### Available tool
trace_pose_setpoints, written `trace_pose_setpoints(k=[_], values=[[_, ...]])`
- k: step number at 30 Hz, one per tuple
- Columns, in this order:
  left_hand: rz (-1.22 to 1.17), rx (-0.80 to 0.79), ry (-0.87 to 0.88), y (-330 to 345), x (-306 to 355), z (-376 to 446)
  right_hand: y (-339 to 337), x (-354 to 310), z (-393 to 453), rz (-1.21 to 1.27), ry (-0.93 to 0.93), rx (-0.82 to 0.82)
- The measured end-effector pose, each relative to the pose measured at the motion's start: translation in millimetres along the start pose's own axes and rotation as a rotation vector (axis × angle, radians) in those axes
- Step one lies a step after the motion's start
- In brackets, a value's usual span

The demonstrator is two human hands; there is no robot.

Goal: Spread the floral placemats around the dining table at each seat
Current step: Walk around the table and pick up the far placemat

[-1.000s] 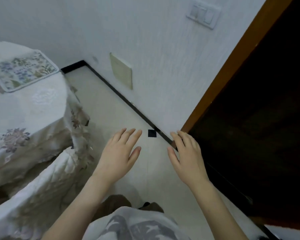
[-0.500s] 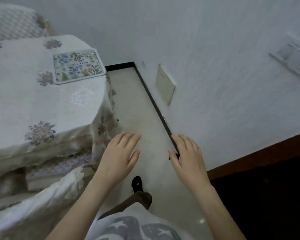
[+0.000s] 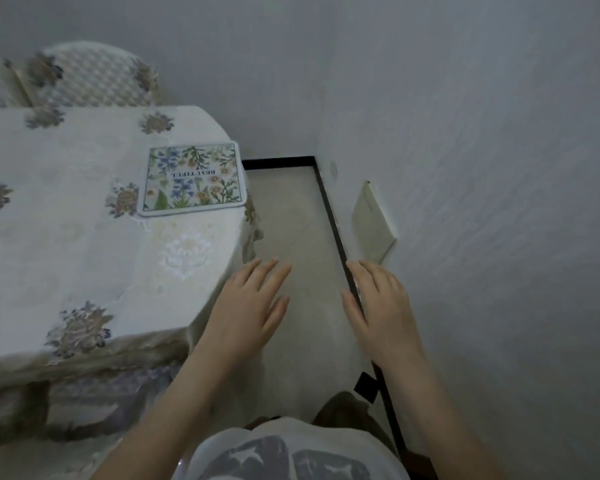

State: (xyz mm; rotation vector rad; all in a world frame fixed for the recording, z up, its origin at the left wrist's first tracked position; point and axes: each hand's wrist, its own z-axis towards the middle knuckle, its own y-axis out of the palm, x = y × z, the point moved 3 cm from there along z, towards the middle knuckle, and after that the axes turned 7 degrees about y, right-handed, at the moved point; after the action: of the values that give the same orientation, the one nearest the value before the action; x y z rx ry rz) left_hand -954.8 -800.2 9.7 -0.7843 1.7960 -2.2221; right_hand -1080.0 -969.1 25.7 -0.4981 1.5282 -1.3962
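One floral placemat (image 3: 192,178) lies flat on the dining table (image 3: 66,244), close to its far right edge, printed with blue and yellow flowers. The table wears a cream cloth with embroidered flowers. My left hand (image 3: 246,310) hovers palm down just off the table's right edge, fingers apart and holding nothing. My right hand (image 3: 381,310) floats over the floor beside the wall, also spread and holding nothing. Both hands are well short of the placemat.
A chair (image 3: 94,77) with a patterned cover stands behind the table at the far end. A narrow strip of pale floor (image 3: 291,209) runs between table and white wall (image 3: 482,168), edged by a black skirting. A cream wall plate (image 3: 373,226) sits low on the wall.
My view has swung left, away from the dark doorway; the table and placemat now sit nearer the middle. Both hands kept the same spread, empty pose.
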Motion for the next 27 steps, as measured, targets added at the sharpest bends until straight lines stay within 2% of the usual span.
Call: trace_pose_setpoints(k=[7, 13, 17, 27], values=[[0.012, -0.009, -0.174, 31.3, -16.9, 76.2, 28.9, 34.2, 110.8, 0.042, -0.121, -0.117], [0.024, 0.076, -0.393, 33.8, -30.3, 149.6, 40.6, 48.4, 219.6, 0.060, -0.308, -0.212], [0.043, 0.163, -0.572, 20.1, -39.2, 182.7, 38.5, 36.2, 283.8, 0.076, -0.480, -0.273], [0.092, 0.193, -0.884, 19.5, -104.4, 210.6, 81.7, -26.6, 391.2, 0.171, -0.767, -0.401]])
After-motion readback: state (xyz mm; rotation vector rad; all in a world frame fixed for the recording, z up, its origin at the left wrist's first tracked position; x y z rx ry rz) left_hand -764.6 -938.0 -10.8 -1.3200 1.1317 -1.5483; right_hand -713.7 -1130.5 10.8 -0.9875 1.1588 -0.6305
